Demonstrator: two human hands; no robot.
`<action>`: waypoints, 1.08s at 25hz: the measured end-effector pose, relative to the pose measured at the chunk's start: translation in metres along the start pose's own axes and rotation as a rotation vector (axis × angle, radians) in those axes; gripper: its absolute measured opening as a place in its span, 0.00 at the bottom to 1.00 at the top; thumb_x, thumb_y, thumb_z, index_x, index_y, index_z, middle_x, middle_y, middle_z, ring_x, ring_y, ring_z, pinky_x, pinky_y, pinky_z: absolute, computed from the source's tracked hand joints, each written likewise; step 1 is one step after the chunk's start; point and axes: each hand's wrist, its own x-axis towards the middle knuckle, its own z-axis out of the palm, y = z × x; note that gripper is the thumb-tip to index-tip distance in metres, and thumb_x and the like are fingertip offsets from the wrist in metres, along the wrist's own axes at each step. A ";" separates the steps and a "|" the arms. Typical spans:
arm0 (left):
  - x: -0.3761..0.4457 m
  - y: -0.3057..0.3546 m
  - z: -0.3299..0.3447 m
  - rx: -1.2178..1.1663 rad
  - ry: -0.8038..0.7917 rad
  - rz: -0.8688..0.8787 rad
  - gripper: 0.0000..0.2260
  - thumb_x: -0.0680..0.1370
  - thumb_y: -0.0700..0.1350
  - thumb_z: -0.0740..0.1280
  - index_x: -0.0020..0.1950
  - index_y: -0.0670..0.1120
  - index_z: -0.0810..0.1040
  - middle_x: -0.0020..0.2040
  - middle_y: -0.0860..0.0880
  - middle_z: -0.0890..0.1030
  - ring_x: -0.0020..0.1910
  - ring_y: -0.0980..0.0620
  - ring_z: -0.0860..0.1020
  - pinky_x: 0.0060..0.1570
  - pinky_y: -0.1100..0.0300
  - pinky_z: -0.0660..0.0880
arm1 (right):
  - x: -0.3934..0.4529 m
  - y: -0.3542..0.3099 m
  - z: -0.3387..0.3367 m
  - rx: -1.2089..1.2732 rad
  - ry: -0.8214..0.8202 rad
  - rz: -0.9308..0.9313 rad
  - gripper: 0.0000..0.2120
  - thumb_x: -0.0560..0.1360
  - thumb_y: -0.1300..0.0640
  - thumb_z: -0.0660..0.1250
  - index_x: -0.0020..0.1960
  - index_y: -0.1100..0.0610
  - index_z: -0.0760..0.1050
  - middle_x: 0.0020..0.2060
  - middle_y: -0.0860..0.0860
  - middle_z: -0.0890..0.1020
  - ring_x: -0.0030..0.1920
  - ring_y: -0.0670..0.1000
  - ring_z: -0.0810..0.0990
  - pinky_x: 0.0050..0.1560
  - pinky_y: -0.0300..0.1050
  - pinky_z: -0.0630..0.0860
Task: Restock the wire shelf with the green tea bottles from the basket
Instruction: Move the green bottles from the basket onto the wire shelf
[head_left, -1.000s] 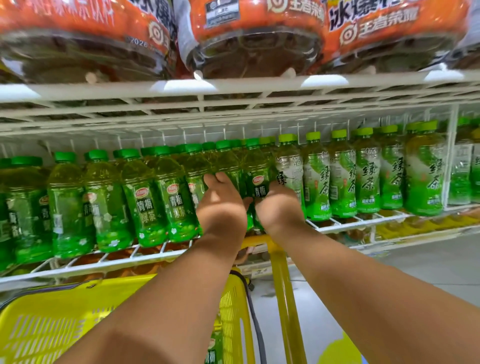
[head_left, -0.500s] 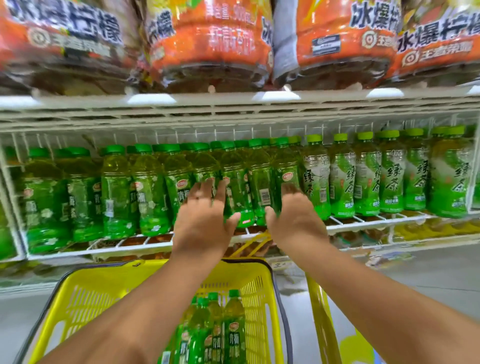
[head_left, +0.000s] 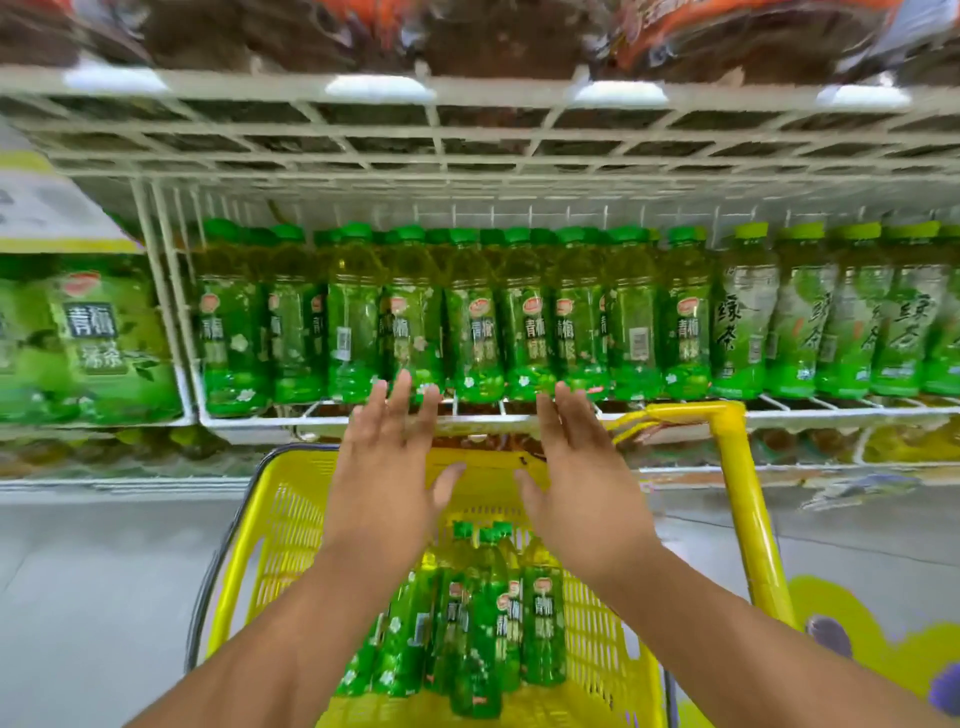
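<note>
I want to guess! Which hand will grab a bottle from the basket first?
Probably the right hand: the upright bottles stand just below its wrist. The left hand hovers a bit further off. Both are open; it's close.

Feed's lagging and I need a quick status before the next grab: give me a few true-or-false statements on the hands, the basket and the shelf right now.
1. Both hands are empty, fingers spread. True: the left hand and right hand hold nothing.
2. The yellow basket is empty. False: several green tea bottles remain in it.
3. The wire shelf carries a row of upright green bottles. True.
4. The right hand grips the basket handle. False: the handle stands free, to that hand's right.
5. The bottles overhead are green. False: their labels look orange, blurred.
</note>
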 end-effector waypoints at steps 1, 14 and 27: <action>-0.008 -0.006 0.004 0.001 -0.016 -0.007 0.37 0.78 0.66 0.57 0.81 0.47 0.55 0.80 0.41 0.53 0.79 0.41 0.51 0.75 0.44 0.57 | -0.003 -0.007 0.006 0.018 -0.029 -0.009 0.39 0.77 0.44 0.65 0.80 0.60 0.54 0.79 0.57 0.54 0.79 0.57 0.52 0.77 0.54 0.57; -0.108 -0.049 0.094 -0.106 -0.227 -0.170 0.36 0.79 0.66 0.56 0.80 0.45 0.59 0.78 0.40 0.61 0.77 0.39 0.60 0.73 0.44 0.63 | -0.066 -0.044 0.084 0.172 -0.271 0.148 0.39 0.81 0.41 0.57 0.81 0.55 0.42 0.80 0.51 0.43 0.80 0.51 0.40 0.78 0.46 0.44; -0.142 -0.054 0.161 -0.383 -0.549 -0.502 0.41 0.78 0.60 0.65 0.81 0.46 0.46 0.71 0.45 0.70 0.66 0.46 0.72 0.60 0.54 0.73 | -0.114 -0.056 0.153 0.349 -0.503 0.418 0.47 0.78 0.42 0.65 0.80 0.50 0.34 0.79 0.52 0.55 0.63 0.51 0.78 0.53 0.41 0.77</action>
